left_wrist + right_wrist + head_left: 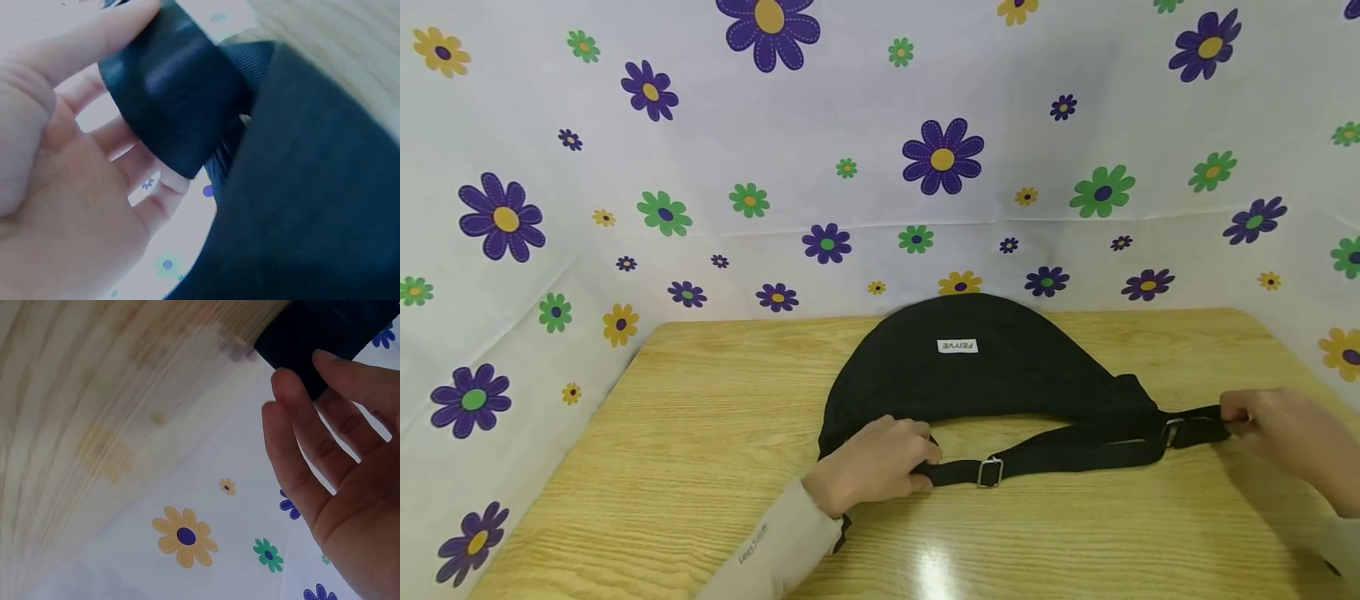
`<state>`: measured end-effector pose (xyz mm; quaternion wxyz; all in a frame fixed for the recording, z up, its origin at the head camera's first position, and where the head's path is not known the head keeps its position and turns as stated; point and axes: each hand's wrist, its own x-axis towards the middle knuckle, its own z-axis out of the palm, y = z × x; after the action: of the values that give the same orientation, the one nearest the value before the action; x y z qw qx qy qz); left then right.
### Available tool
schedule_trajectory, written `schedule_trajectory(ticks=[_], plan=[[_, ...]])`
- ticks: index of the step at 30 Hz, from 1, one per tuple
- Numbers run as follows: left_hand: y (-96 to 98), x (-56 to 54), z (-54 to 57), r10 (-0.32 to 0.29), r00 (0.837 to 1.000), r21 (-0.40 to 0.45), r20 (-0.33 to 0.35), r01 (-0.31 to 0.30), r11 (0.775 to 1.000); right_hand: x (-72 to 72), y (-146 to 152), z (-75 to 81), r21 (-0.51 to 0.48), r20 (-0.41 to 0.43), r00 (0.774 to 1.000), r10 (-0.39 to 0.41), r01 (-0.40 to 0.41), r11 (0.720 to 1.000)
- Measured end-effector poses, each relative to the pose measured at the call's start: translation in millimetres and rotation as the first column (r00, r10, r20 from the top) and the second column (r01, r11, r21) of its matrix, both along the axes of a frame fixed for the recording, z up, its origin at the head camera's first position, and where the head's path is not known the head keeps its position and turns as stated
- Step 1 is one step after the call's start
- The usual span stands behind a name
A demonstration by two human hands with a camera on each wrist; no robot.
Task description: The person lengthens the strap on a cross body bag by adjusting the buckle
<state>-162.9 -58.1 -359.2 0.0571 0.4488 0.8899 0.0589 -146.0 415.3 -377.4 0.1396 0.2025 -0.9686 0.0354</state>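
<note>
A black crescent-shaped shoulder bag (pixel 970 367) with a small white label (pixel 957 346) lies on the wooden table. Its black strap (pixel 1060 446) runs along the near side, with a metal slider buckle (pixel 990 472) near the left hand and a metal ring (pixel 1172 432) near the right. My left hand (pixel 876 462) pinches the strap close to the bag's left end; in the left wrist view a wide flat black piece (pixel 178 87) sits between thumb and fingers. My right hand (pixel 1277 429) pinches the strap's folded right end (pixel 325 337) between thumb and fingers.
The wooden table (pixel 715 400) has a pale grain and a light reflection near its front. A white cloth with purple, green and yellow flowers (pixel 820 150) hangs behind the table and along both sides.
</note>
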Motion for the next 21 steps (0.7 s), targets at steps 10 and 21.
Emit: schedule_trajectory(ticks=[10, 21], plan=[[-39.4, 4.2, 13.0, 0.059, 0.974, 0.204, 0.22, -0.105, 0.973, -3.4, -8.5, 6.1, -0.058, 0.19, 0.978, -0.081, 0.093, 0.994], [-69.9, 0.8, 0.5, 0.074, 0.893, 0.182, 0.444, -0.171, 0.968, -1.4, -10.7, -5.7, -0.142, 0.114, 0.992, -0.053, 0.069, 0.987]])
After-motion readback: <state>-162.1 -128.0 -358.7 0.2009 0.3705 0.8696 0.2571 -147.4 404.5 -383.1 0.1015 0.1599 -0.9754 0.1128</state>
